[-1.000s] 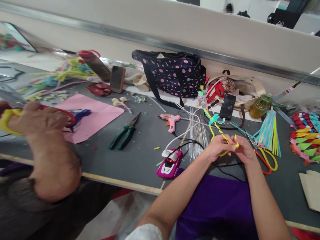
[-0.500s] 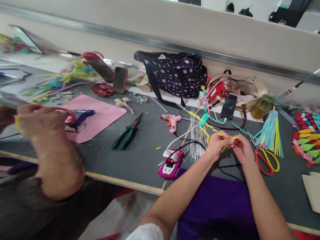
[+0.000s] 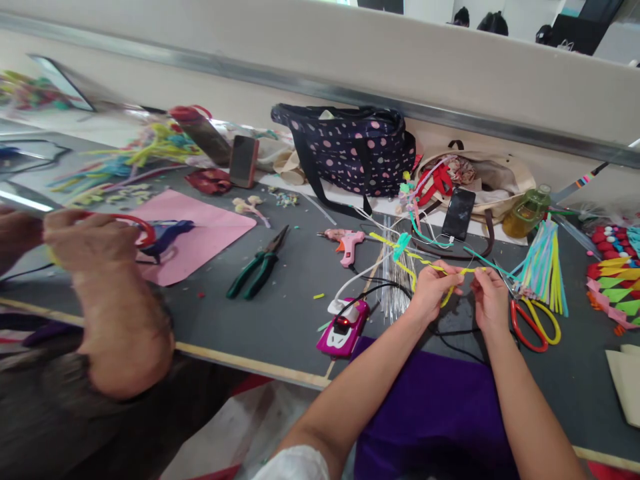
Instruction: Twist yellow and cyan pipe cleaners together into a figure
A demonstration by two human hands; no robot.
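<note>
My left hand (image 3: 437, 291) pinches a twisted yellow pipe cleaner (image 3: 419, 257) between thumb and fingers. My right hand (image 3: 490, 297) has its fingertips closed on the same strand, a short way to the right, with a stretch of yellow between the hands. A loose yellow end hangs below my left fingers. Toward the upper left, the yellow strand meets a teal piece (image 3: 401, 246); how they are joined is too small to tell. Beneath lies a bundle of thin silvery wires (image 3: 396, 293). Scissors (image 3: 535, 324) with red and yellow handles rest right of my right hand.
A pink glue gun (image 3: 350, 245), a purple power strip (image 3: 344, 330) with cables and green-handled pliers (image 3: 257, 264) lie to the left. A co-worker's hand (image 3: 93, 243) grips something red-handled. Bags, a phone (image 3: 459, 213) and a bottle (image 3: 527, 210) line the back.
My right hand has moved slightly right, away from my left, so more of the yellow strand shows between them. The teal piece has shifted slightly left.
</note>
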